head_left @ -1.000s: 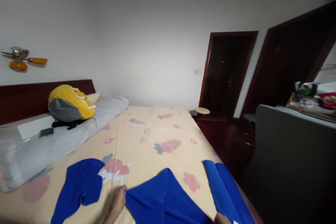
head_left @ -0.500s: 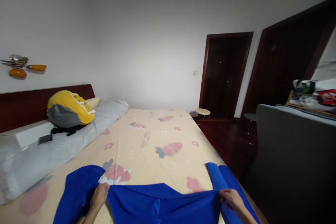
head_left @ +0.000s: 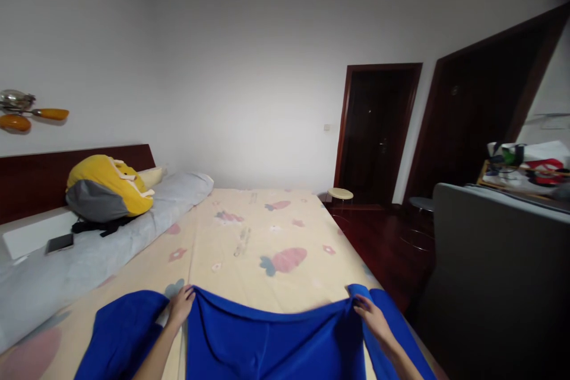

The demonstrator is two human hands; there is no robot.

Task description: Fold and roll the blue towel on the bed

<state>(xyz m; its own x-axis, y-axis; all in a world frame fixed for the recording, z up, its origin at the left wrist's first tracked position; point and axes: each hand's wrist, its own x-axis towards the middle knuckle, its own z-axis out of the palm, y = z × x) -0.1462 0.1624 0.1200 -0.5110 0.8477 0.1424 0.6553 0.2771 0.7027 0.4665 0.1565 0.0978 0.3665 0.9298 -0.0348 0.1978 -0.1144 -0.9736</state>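
Blue pants [head_left: 276,341] hang stretched between my hands over the near part of the bed; their top edge sags a little and a seam runs down the middle. My left hand [head_left: 181,304] pinches the left corner of that edge. At the right corner, my right hand [head_left: 370,313] grips the edge between thumb and fingers. A bunched blue cloth [head_left: 122,329] lies on the bed beside my left forearm. More blue cloth [head_left: 392,314], in long folded strips, lies by my right hand along the bed's right side. The lower part of the pants is out of frame.
The bed [head_left: 249,237] has a cream sheet with printed carrots. On the left are a grey pillow [head_left: 102,255], a yellow-grey backpack [head_left: 111,190] and a phone [head_left: 60,243]. A round stool [head_left: 340,194] stands beyond; a dark grey panel [head_left: 494,273] rises at right.
Both hands have moved up and away from me with the pants, straightening their top edge. The view has shifted slightly; the other blue cloths stay on the bed.
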